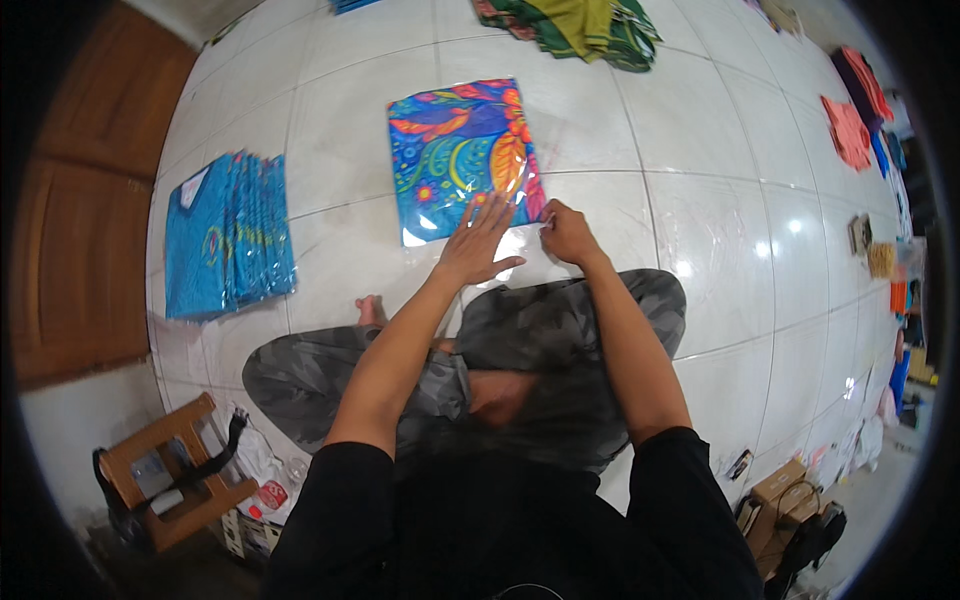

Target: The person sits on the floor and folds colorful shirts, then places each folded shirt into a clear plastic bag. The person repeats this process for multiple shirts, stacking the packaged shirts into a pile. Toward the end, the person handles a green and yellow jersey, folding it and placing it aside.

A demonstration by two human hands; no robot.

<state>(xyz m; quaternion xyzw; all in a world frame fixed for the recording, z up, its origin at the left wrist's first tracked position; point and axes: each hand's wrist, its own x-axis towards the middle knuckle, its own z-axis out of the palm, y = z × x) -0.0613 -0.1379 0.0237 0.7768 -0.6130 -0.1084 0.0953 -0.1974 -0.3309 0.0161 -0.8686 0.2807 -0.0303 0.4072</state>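
On the tiled floor before me lies a folded garment [450, 161] in a clear plastic bag, printed with bright blue, orange and purple flowers and leaves. My left hand [474, 244] rests flat over its near edge, fingers extended and thumb out to the right, gripping nothing. At the near right corner, my right hand [570, 234] has its thumb and fingertips pinched on the edge of the clear plastic bag [514, 244]. The exact bit of plastic between those fingertips is mostly hidden.
A stack of bagged blue garments [225, 240] stands to the left, beside a wooden door [82, 187]. Green and yellow clothes [577, 30] lie farther off. A wooden stool [172, 472] sits at lower left, and cardboard boxes [780, 487] at lower right. My crossed legs [525, 322] border the near side.
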